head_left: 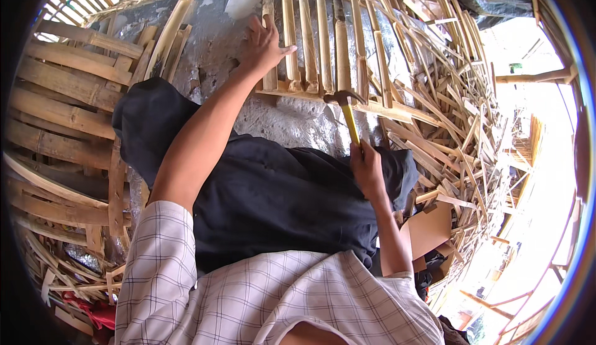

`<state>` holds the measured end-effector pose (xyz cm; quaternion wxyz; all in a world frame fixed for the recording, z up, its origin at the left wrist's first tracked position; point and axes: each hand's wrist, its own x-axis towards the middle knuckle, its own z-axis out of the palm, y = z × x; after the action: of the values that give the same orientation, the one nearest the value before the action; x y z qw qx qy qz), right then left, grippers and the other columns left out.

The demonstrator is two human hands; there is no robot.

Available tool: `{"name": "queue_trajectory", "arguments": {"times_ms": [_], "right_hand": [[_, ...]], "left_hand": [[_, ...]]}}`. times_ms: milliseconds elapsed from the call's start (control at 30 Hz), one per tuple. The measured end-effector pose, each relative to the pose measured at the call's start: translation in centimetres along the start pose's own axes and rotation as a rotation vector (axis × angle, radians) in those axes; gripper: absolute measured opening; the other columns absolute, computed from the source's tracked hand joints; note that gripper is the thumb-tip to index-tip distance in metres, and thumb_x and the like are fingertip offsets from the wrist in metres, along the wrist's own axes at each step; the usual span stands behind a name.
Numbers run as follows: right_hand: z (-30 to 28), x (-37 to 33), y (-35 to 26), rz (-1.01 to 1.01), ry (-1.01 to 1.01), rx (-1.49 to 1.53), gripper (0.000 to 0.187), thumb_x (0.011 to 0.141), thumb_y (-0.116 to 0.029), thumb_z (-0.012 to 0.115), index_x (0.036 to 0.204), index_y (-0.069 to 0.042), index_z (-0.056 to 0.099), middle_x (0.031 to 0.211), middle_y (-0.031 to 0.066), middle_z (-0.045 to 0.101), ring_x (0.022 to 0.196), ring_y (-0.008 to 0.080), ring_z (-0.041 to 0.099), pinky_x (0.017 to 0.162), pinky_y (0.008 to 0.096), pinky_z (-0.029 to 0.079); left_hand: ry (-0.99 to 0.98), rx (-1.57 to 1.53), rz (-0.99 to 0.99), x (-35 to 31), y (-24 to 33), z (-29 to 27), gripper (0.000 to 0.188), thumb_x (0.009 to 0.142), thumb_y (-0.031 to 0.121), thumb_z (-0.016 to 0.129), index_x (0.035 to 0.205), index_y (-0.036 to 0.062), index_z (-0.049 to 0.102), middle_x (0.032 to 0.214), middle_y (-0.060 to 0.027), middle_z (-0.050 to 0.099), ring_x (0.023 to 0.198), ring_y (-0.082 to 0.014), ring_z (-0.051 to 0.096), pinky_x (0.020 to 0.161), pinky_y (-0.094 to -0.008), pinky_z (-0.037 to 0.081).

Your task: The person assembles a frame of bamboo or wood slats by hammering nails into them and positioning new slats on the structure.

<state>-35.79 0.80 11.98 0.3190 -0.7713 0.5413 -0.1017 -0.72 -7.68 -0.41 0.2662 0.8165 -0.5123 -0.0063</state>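
My left hand (pixel 263 46) lies over the leftmost upright bamboo slat (pixel 269 79) of a row, fingers spread and thumb stretched toward the neighbouring slat (pixel 290 31). In my right hand (pixel 367 170) is a claw hammer (pixel 349 116) with a yellow handle, gripped near its dark lower end. The hammer's head is beside the lower ends of the slats, over the crosswise bamboo strip (pixel 372 107) beneath them. Whether the head touches the strip I cannot tell. Several slats stand side by side with narrow gaps, forming a panel.
A finished-looking panel of wide bamboo strips (pixel 65 109) stands at the left. Split bamboo offcuts (pixel 462 115) are heaped along the right, near a cardboard box (pixel 427 230). Grey, worn ground (pixel 208 53) shows behind my dark-clothed legs (pixel 279 196). Red cloth (pixel 96 311) lies at the lower left.
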Motion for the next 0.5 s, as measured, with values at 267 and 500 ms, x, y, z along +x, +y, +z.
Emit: {"name": "queue_trajectory", "arguments": {"times_ms": [267,500], "right_hand": [[1.6,-2.8,0.9,0.106,0.102,0.248,0.031,0.104,-0.023,0.058,0.086,0.002,0.058,0.062,0.006,0.056,0.055,0.0131,0.054,0.053,0.0326,0.042],[0.6,-4.7,0.5,0.26,0.125,0.651,0.029,0.106,-0.026,0.056,0.086,-0.005,0.054,0.063,-0.0033,0.047,0.046,0.0045,0.042,0.04,0.0236,0.031]], "left_hand": [[-0.41,-0.654,0.289,1.6,2.8,-4.8,0.012,0.087,0.013,0.075,0.091,0.0025,0.073,0.095,-0.0115,0.072,0.091,-0.022,0.07,0.081,-0.037,0.056],[-0.614,-0.512,0.486,-2.2,6.3,-6.1,0.015,0.084,0.012,0.075,0.094,0.0025,0.071,0.093,-0.0157,0.074,0.092,-0.0264,0.071,0.083,-0.0397,0.055]]}}
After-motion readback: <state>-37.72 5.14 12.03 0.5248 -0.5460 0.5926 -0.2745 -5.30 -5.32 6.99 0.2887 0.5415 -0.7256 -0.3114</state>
